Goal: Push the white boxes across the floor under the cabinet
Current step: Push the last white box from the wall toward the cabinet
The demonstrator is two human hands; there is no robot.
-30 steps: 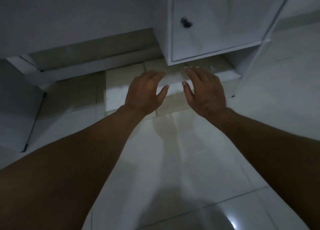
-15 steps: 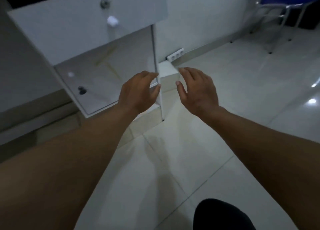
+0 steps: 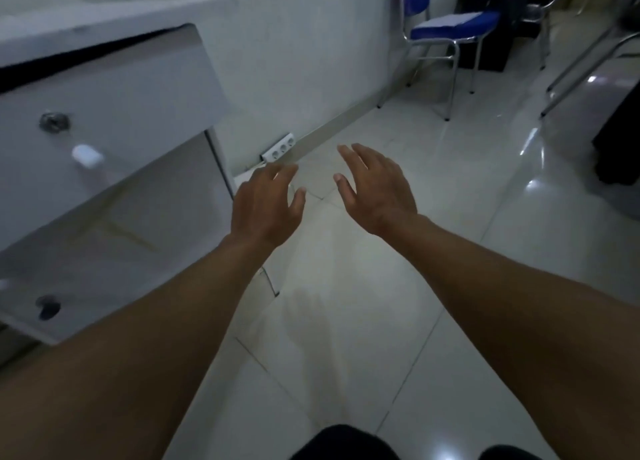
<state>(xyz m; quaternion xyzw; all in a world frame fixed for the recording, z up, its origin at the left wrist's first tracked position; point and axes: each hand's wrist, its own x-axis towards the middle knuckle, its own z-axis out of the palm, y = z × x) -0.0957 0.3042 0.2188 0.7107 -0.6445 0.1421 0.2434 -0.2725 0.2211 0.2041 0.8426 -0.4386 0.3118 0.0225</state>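
Fingers of the left hand are spread and empty; fingers of the right hand are likewise apart, gripping nothing. Both hands hover palm-down above the tiled floor, just right of the white cabinet, the left hand overlapping its front corner. A white box shows only as a pale edge on the floor beyond the cabinet's corner, against the wall, largely hidden by the left hand. A power strip lies behind the cabinet by the wall; a blue chair stands well beyond it.
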